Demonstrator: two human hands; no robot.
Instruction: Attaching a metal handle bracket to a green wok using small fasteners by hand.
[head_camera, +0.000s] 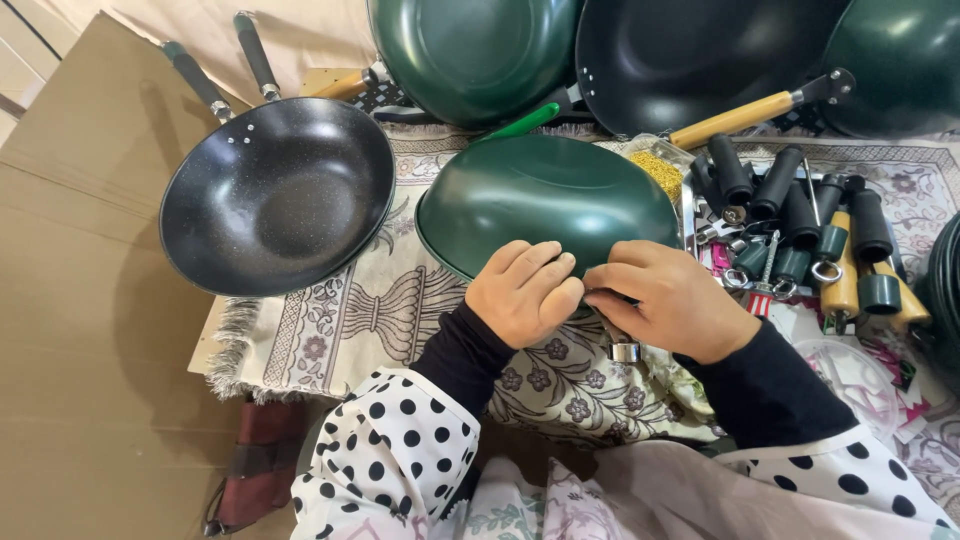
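Observation:
A dark green wok (545, 195) lies upside down on a patterned cloth (345, 325) in front of me. My left hand (524, 292) is curled against its near rim, fingers pressing the metal. My right hand (668, 302) is closed right beside it at the same rim, pinching a small part I cannot make out. A short metal ferrule (624, 351) pokes out under my right hand. A green handle (520, 122) sticks out from behind the wok's far side.
A black speckled wok (277, 195) with two dark handles sits to the left. More green and black woks (690, 55) lean at the back. A pile of loose black, green and wooden handles (810, 235) lies to the right, near a bag of yellow bits (657, 168).

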